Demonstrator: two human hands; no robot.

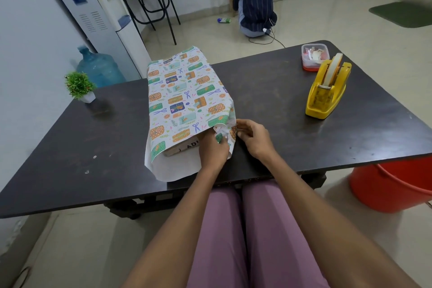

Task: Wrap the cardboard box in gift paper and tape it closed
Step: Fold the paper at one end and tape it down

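- Lying lengthwise on the dark table (268, 91), the gift paper (182, 91) covers the cardboard box (184, 147) over its top and sides, its printed face outward.
- At the near end the wrap is open: a corner of the box with dark lettering shows under the paper's edge, and the white underside of the sheet spreads flat on the table toward the person.
- The left hand (214, 149) is at the near right corner of the parcel, its fingers curled around a bunched fold of paper, gripping it against the end of the box.
- The right hand (253, 138) is just beside it on the right, thumb and fingertips pinching the same crumpled flap at the paper's right edge.
- Both forearms reach in from the bottom of the view over the person's lap in mauve trousers.
- A yellow tape dispenser (327, 91) with a roll of tape stands on the right part of the table, well apart from the parcel.
- Just behind it, near the far edge, sits a small clear container (313, 56) with a red base, holding scraps.
- A small potted plant (80, 86) in a white pot stands near the table's left far corner.
- Beyond the table, another person (254, 2) crouches on the floor, back to the camera.
- A water dispenser (98, 14) and a blue water jug (100, 68) stand at the left wall; a red bucket (395, 187) sits on the floor at the right.
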